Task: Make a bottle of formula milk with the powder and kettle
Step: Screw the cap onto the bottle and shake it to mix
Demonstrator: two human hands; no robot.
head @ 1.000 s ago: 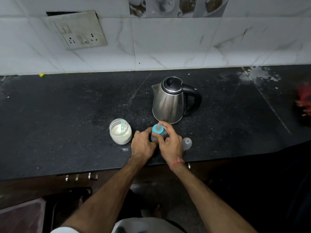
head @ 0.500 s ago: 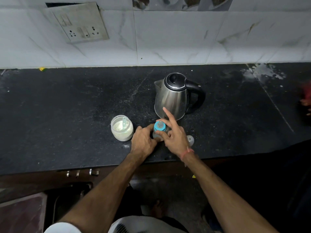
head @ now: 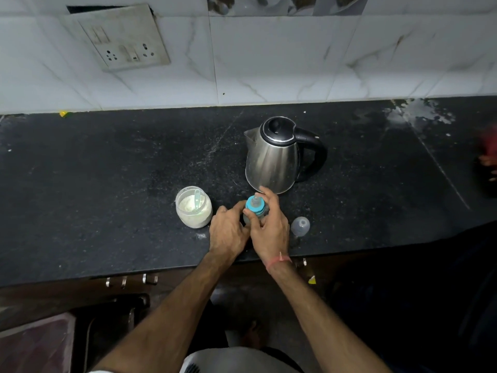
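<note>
A small baby bottle [head: 255,208] with a blue collar and a teat stands upright on the black counter [head: 107,184], near its front edge. My left hand [head: 228,232] wraps the bottle's body from the left. My right hand [head: 269,227] grips the blue collar from the right, fingers curled round it. Most of the bottle's body is hidden by both hands. A steel kettle [head: 274,157] with a black lid and handle stands just behind. An open glass jar of white powder [head: 193,207] with a pale scoop inside sits to the left.
The bottle's clear cap [head: 300,226] lies on the counter right of my hands. A socket plate [head: 126,39] hangs on the tiled wall. White spill marks [head: 419,114] stain the counter's back right. Something red, blurred, shows at the right edge [head: 488,157].
My right hand's forefinger, stretched out towards the kettle half a second ago, has curled back round the blue collar. My left hand stays on the bottle, which has not shifted.
</note>
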